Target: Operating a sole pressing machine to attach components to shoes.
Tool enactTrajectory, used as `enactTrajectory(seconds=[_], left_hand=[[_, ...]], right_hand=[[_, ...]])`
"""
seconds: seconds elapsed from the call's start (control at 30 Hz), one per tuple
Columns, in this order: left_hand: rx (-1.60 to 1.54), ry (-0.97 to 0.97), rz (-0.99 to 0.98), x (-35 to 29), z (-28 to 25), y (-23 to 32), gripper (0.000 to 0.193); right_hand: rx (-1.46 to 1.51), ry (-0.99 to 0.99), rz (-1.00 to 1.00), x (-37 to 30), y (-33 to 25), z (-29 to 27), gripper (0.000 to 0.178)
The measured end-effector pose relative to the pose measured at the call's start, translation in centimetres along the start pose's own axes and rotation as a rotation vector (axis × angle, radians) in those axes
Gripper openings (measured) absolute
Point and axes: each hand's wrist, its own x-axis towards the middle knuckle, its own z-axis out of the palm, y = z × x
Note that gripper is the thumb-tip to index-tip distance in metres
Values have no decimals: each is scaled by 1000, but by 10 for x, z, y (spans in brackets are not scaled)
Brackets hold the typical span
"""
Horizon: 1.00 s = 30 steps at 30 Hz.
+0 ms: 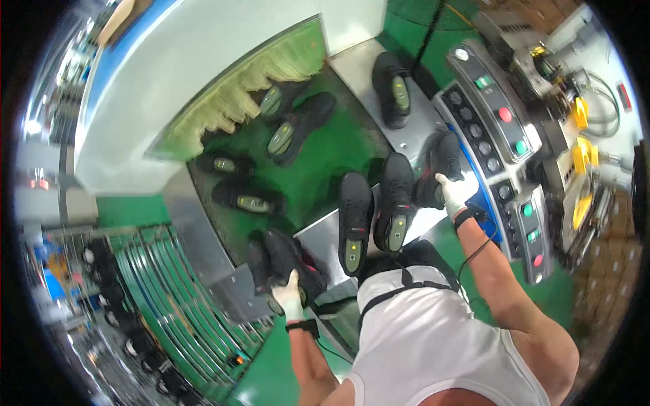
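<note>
My left hand point(288, 298), in a white glove, is closed on the heel end of a black shoe point(284, 252); a second dark shoe point(257, 260) lies against it on its left. My right hand point(452, 193), also gloved, grips another black shoe point(444, 157) over the metal ledge on the right, its fingers partly hidden by the shoe. Between my hands, a black shoe point(355, 206) and its neighbour point(397, 189) lie side by side on the near metal ledge, green insoles toward me. Beyond them, a green conveyor belt point(345, 128) carries several more black shoes point(305, 125).
A white machine housing point(223, 47) with a pale fringe curtain point(244, 88) stands over the belt's far end. One more shoe point(391, 91) sits on the right ledge. Control panels point(494, 101) with buttons line the right. A metal rack point(183, 291) stands at left.
</note>
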Motion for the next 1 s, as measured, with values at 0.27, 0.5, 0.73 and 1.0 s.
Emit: enactTrajectory(seconds=[0.27, 0.5, 0.73, 1.0], left_hand=[[-233, -363, 212, -18, -3, 178, 38], [-132, -1168, 568, -103, 132, 296, 37], [-3, -1943, 671, -312, 194, 291, 50], [258, -2573, 816, -597, 144, 216, 48]], right_hand=[[1352, -448, 183, -53, 124, -63, 38], [1377, -183, 333, -195, 175, -161, 26], [1501, 242, 557, -311, 288, -204, 67], [1325, 1697, 436, -475, 447, -212, 56]])
